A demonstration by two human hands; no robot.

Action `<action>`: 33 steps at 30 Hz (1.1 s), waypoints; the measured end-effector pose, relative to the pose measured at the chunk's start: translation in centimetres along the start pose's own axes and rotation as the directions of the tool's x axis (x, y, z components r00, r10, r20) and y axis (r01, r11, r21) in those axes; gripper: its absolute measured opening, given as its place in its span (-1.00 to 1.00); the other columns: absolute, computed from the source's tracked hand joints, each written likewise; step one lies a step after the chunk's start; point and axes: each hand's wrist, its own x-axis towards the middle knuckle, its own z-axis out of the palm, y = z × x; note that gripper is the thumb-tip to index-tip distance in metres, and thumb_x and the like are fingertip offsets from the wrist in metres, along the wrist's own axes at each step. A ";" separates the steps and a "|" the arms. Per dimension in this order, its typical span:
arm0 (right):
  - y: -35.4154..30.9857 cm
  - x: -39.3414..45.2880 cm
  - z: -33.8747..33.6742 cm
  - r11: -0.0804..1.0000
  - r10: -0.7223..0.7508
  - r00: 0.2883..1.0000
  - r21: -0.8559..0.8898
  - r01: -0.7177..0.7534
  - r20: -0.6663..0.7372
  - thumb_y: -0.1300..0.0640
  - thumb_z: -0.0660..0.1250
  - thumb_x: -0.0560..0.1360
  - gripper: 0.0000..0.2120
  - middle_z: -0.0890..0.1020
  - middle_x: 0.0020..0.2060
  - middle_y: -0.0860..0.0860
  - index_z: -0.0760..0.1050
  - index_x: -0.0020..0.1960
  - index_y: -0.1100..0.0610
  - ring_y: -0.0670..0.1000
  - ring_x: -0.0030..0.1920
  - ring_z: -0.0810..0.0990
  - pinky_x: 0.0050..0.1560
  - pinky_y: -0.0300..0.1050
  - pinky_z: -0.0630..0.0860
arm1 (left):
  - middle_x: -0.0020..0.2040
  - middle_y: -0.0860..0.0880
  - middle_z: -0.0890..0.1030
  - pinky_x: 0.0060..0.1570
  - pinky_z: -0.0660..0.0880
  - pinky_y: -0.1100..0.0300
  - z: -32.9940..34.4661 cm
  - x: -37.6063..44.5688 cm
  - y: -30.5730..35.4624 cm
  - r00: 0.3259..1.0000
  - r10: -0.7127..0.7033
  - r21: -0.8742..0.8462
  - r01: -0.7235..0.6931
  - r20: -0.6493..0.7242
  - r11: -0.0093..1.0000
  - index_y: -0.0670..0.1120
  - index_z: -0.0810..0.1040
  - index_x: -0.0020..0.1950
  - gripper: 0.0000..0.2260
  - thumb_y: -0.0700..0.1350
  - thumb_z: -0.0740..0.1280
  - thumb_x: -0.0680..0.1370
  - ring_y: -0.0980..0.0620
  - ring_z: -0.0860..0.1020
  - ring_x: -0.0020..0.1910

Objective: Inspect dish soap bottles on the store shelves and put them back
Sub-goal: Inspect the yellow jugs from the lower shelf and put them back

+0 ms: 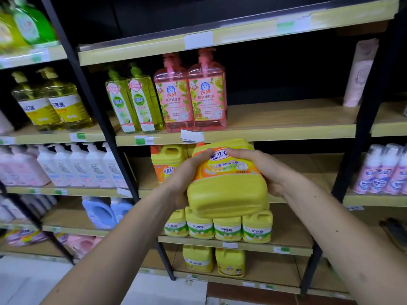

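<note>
Both hands clasp a squat yellow plastic dish soap jug (226,181) in front of the shelves, tipped so its smooth moulded base faces the camera. Left hand (187,175) wraps the left side, right hand (262,170) the right; thumbs lie over the orange-banded label (reads "MR. PRINCE"). Behind stand two pink pump bottles (190,93) of translucent plastic.

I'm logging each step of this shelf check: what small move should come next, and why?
Probably tip the yellow jug upright. Both hands, left and right, hold it tilted, base toward the camera, in front of its matching jug on the shelf.
</note>
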 end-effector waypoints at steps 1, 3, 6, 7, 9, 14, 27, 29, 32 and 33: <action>-0.2 0.1 0.1 1.000 0.014 1.000 -0.004 -0.014 -0.001 -0.19 0.50 0.53 -0.50 0.78 0.12 0.18 0.69 0.30 0.14 0.21 0.15 0.76 0.27 0.18 0.66 | 0.16 -0.21 0.77 -0.02 0.73 -0.03 -0.2 0.0 0.2 0.999 -0.038 -0.005 0.038 0.014 0.999 -0.10 0.83 0.08 -0.62 0.19 0.46 0.56 -0.19 0.78 0.05; -0.4 0.0 0.4 1.000 0.008 0.999 0.029 -0.007 -0.045 -0.31 0.34 0.61 -0.46 0.78 0.11 0.16 0.69 0.29 0.11 0.19 0.12 0.77 0.26 0.14 0.66 | 0.15 -0.20 0.77 -0.05 0.74 -0.07 -0.7 -0.2 0.4 0.996 -0.080 -0.054 0.082 0.048 0.995 -0.13 0.82 0.11 -0.58 0.21 0.47 0.55 -0.18 0.79 -0.04; -0.2 -0.4 1.1 0.994 -0.062 0.976 0.080 0.080 -0.207 -0.45 0.21 0.60 -0.42 0.80 0.04 0.07 0.71 0.21 -0.02 0.13 0.07 0.78 0.06 0.09 0.72 | 0.11 -0.21 0.77 -0.10 0.73 -0.08 -0.7 -0.4 0.3 0.996 -0.025 -0.183 0.041 0.090 0.982 -0.14 0.80 0.19 -0.54 0.21 0.48 0.53 -0.19 0.78 -0.08; -0.2 -0.7 1.5 0.987 -0.097 0.961 0.103 0.127 -0.258 -0.44 0.22 0.61 -0.46 0.81 0.00 0.04 0.72 0.16 -0.04 0.09 0.01 0.78 -0.09 0.01 0.72 | 0.13 -0.21 0.76 -0.12 0.73 -0.08 -0.6 -0.3 0.3 0.996 0.009 -0.229 0.013 0.093 0.973 -0.14 0.77 0.25 -0.53 0.21 0.45 0.57 -0.20 0.78 -0.07; -0.3 -1.5 2.8 0.963 -0.137 0.943 0.181 0.198 -0.304 -0.37 0.30 0.61 -0.54 0.81 -0.03 0.03 0.72 0.11 -0.01 0.07 -0.03 0.77 -0.12 -0.05 0.66 | 0.24 -0.23 0.73 -0.07 0.73 -0.08 0.2 0.2 0.1 0.995 0.060 -0.279 -0.037 0.077 0.960 -0.14 0.68 0.40 -0.46 0.25 0.33 0.66 -0.20 0.77 0.02; 0.8 -2.0 6.5 0.897 -0.298 0.895 0.225 0.381 -0.332 -0.34 0.28 0.64 -0.56 0.60 0.41 -0.03 0.47 0.50 -0.33 0.02 0.32 0.66 0.37 0.12 0.59 | 0.10 -0.19 0.79 -0.08 0.73 -0.08 2.2 1.7 -1.5 0.997 0.062 -0.272 -0.048 0.043 0.961 -0.09 0.84 0.07 -0.39 0.22 0.07 0.78 -0.17 0.79 0.01; 2.8 -2.6 5.2 0.847 -0.500 0.815 0.031 0.531 -0.294 -0.34 0.07 0.72 -0.61 0.45 0.54 -0.23 0.31 0.53 -0.47 -0.11 0.50 0.48 0.55 0.09 0.43 | -0.13 -0.10 0.79 -0.20 0.71 0.06 4.6 1.6 -1.9 0.988 0.141 -0.312 -0.116 0.057 0.943 -0.04 0.83 -0.13 -0.36 0.19 0.04 0.79 -0.07 0.79 -0.17; 4.4 -3.2 5.5 0.763 -0.644 0.727 -0.131 0.633 -0.239 -0.36 -0.05 0.69 -0.61 0.31 0.58 -0.37 0.19 0.50 -0.56 -0.23 0.60 0.29 0.64 0.05 0.30 | -0.22 -0.05 0.78 -0.23 0.70 0.14 4.4 1.0 -1.0 0.978 0.189 -0.299 -0.157 0.083 0.941 -0.04 0.81 -0.22 -0.32 0.16 0.01 0.79 0.01 0.77 -0.25; 7.1 -3.3 5.7 0.600 -0.796 0.583 -0.333 0.727 -0.163 -0.45 -0.12 0.66 -0.39 0.08 0.68 -0.36 -0.03 0.67 -0.34 -0.21 0.70 0.01 0.71 0.18 0.06 | -0.31 -0.07 0.75 -0.32 0.67 0.17 4.2 0.5 -0.1 0.978 0.202 -0.247 -0.182 0.058 0.952 -0.10 0.78 -0.33 -0.28 0.15 0.01 0.77 0.00 0.74 -0.35; 7.7 -3.1 5.6 0.574 -0.815 0.561 -0.343 0.743 -0.146 -0.45 -0.12 0.66 -0.34 0.06 0.71 -0.29 -0.07 0.71 -0.30 -0.13 0.71 0.00 0.70 0.25 0.05 | -0.30 -0.08 0.75 -0.33 0.67 0.16 4.2 0.5 -0.1 0.975 0.215 -0.242 -0.196 0.057 0.950 -0.10 0.78 -0.33 -0.28 0.17 0.02 0.77 -0.01 0.74 -0.35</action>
